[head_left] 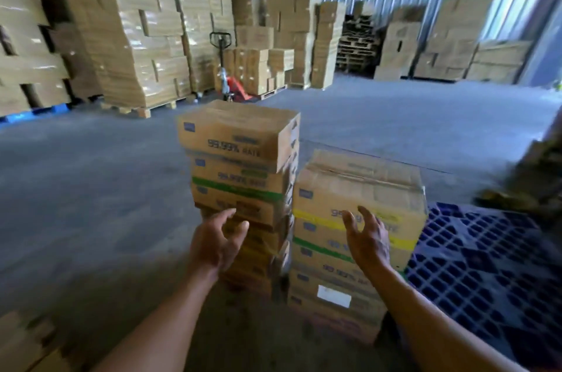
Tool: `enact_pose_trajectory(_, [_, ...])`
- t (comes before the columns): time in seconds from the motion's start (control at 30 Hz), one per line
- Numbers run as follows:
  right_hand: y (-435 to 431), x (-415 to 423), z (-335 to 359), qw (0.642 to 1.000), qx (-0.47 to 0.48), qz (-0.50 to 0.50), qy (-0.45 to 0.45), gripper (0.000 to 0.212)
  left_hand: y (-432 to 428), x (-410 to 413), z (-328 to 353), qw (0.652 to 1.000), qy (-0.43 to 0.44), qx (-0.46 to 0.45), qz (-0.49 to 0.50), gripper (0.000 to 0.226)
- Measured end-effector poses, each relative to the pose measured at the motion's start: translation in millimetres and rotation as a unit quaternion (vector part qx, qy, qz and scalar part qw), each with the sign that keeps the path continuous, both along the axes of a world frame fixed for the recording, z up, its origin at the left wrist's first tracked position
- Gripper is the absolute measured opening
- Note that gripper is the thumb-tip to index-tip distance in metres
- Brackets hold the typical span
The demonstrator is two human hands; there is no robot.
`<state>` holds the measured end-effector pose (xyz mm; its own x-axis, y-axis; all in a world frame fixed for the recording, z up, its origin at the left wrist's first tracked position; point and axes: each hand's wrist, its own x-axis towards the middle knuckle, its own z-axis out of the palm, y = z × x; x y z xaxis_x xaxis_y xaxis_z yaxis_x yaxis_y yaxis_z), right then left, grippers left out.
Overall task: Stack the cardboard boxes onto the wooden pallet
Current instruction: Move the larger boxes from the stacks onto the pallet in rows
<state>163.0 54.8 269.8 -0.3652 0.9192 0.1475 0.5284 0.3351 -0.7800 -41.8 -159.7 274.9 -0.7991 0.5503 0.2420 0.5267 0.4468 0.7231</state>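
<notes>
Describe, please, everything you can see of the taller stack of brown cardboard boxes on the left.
The taller stack of flat brown cardboard boxes stands several high on the grey concrete floor. Near faces carry dark "99.99%" print and small blue logos, and one box has a green band. The top box sits skewed, overhanging leftwards. A shorter stack of similar boxes stands close on its right. The open left hand is just before it; contact is unclear.

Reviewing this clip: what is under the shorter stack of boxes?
A blue pallet lies right beside the shorter stack, but the right forearm covers where they meet, so whether it runs underneath cannot be told. At the stack's near foot only blurred floor shows.
</notes>
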Motion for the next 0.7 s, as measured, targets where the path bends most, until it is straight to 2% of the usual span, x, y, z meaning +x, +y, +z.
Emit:
enact_pose_trajectory(0.2, [92, 38, -15, 0.995, 0.005, -0.095, -0.012, 0.062, 143, 0, 1, 0.993, 0.021, 0.001, -0.115, 0.055])
enact_pose_trajectory(0.37, [170, 41, -38, 0.984, -0.003, -0.172, -0.040, 0.062, 245, -46, -28, 0.984, 0.033, -0.030, -0.170, 0.047])
enact_pose_trajectory(0.5, [224, 29, -53, 0.970, -0.036, -0.229, -0.076, 0.060, 314, -94, -56, 0.984, 0.014, -0.050, -0.173, 0.048])
enact_pose_trajectory(0.7, [278, 8, -76, 0.953, -0.084, -0.270, -0.109, 0.062, 383, -145, -92, 0.988, -0.019, -0.091, -0.120, 0.059])
